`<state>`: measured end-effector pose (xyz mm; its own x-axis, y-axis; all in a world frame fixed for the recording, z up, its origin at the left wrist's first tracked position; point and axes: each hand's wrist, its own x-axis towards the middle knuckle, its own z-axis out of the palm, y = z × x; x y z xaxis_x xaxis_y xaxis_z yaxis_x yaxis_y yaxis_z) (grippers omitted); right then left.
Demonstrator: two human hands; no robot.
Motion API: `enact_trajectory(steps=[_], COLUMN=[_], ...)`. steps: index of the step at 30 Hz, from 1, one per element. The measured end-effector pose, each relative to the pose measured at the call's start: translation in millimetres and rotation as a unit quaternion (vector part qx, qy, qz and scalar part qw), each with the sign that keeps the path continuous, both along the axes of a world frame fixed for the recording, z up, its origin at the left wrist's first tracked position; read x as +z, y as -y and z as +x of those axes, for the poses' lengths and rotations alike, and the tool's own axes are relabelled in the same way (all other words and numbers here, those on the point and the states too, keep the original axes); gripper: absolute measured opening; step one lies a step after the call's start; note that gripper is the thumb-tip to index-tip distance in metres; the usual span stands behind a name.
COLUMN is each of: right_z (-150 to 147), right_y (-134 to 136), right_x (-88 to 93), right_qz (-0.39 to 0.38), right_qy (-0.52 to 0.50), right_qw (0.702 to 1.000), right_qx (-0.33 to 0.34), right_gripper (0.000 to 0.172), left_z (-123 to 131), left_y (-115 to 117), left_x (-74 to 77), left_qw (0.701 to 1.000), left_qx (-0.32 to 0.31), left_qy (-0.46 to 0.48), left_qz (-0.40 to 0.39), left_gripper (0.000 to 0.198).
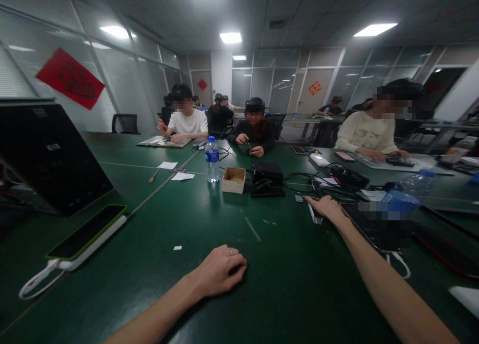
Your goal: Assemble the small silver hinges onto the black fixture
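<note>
My left hand [223, 270] rests on the green tabletop [209, 219], fingers curled in loosely and a ring on one of them. Nothing shows in it. Farther off to the right, my right hand [326, 207] has its fingers over a small flat device [315, 215] with a pale edge and a dark face, which looks gripped where it lies. Part of that device is hidden under the hand. Just beyond the fingertips is a small greyish piece [299, 198]. Beside my right wrist lies a dark tablet [368, 224] with a white cable.
An open cardboard box [234, 180], a water bottle [212, 159] and a black stand-like object [266, 178] are ahead. Left are a laptop [48, 154], a green-edged phone [90, 229] and a brush [153, 177]. Cables and another bottle [407, 192] lie right. Several people sit around.
</note>
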<state>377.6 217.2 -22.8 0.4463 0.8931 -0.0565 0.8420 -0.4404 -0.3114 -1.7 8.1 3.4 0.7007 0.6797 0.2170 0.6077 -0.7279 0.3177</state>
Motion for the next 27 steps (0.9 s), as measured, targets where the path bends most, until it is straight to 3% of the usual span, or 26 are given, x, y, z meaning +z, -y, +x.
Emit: enact_trajectory(steps=[10, 13, 18, 27], right_z=[9.8, 5.8, -10.9, -21.5], right_y=[-1.0, 2.1, 11.0, 17.3], right_x=[13.7, 16.3, 22.8, 24.1], right_qz=[-0.072, -0.082, -0.084, -0.035], right_qy=[0.045, 0.065, 0.106, 0.083], right_qw=[0.991, 0.988, 0.983, 0.99], right_qx=[0.106, 0.111, 0.123, 0.109], right_gripper=[0.077, 0.075, 0.057, 0.047], left_z=[-0.2, 0.1, 0.4, 0.5], left_y=[-0.2, -0.2, 0.0, 0.1], left_x=[0.0, -0.5, 0.2, 4.3], left_qw=[1.0, 1.0, 1.0, 1.0], left_qx=[-0.002, 0.001, 0.0, 0.002], left_qy=[-0.005, -0.007, -0.007, -0.013], left_qz=[-0.003, 0.001, -0.003, -0.011], left_gripper=[0.016, 0.015, 0.016, 0.017])
